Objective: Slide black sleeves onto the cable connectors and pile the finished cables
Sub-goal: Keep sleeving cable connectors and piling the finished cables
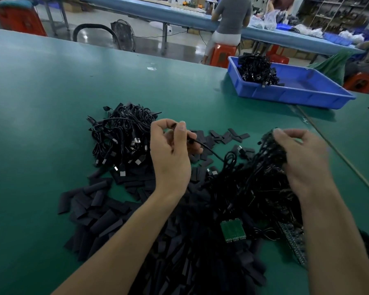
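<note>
The cable [209, 151] lies mid-table, its end pinched in the left hand's [170, 154] curled fingers. At 3 o'clock the right hand [303, 158] grips a bundle [268, 154]. The pile [119, 133] is at 10 o'clock — sleeves [98, 209] at 7, tray [307, 96] at 1.

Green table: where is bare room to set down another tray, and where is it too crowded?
Bare: the wide green table left of the finished cable pile and the loose sleeves; also the stretch between that pile and the blue tray. Crowded: near the left hand and right hand, where sleeves and tangled cables cover the mat.
</note>
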